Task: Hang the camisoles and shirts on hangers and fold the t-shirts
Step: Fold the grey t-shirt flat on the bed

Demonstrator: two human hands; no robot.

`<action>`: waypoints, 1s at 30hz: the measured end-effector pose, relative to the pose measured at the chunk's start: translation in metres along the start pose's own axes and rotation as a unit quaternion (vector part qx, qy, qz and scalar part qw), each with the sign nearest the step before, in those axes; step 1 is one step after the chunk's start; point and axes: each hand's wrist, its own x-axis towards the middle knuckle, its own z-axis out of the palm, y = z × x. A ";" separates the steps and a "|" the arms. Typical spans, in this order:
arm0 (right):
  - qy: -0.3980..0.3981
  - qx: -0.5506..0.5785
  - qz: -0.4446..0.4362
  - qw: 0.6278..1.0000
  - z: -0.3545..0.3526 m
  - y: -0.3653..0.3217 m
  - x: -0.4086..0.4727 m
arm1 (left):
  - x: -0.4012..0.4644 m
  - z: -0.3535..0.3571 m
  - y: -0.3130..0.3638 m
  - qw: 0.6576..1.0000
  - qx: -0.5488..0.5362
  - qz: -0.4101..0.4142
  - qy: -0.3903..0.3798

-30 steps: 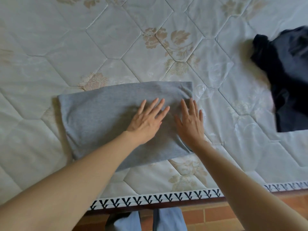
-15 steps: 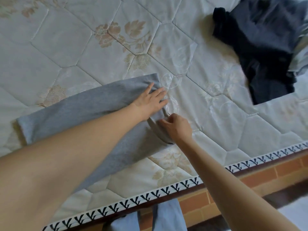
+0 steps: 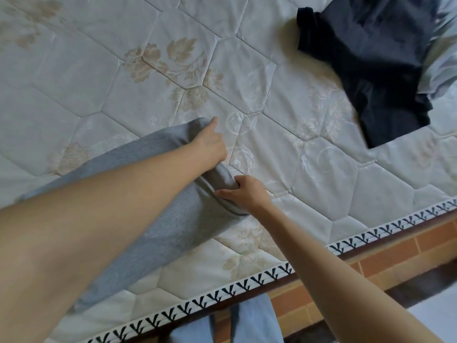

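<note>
I see both hands gripping the grey t-shirt's end: left hand (image 3: 210, 144) at its far corner, right hand (image 3: 243, 194) pinching its near edge (fingers curled) on the grey t-shirt (image 3: 178, 214).

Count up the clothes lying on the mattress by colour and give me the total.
Grey: 1, the folded t-shirt, gripped at its end by the left hand and the right hand.
Dark navy or black: 1, the crumpled garment at the upper right.
Pale grey-blue: 1, a piece of cloth at the right edge, blurred and mostly cut off.
Total: 3
</note>
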 end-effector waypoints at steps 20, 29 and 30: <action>-0.005 -0.179 -0.167 0.970 -0.077 -0.125 0.002 | -0.112 0.055 -0.104 0.970 -0.212 -0.120 0.021; 0.194 -0.319 -0.283 0.883 -0.141 -0.302 -0.037 | -0.255 0.055 -0.212 0.899 -0.281 -0.295 0.161; 0.220 -0.335 -0.302 0.865 -0.151 -0.320 -0.043 | -0.271 0.050 -0.224 0.890 -0.283 -0.312 0.174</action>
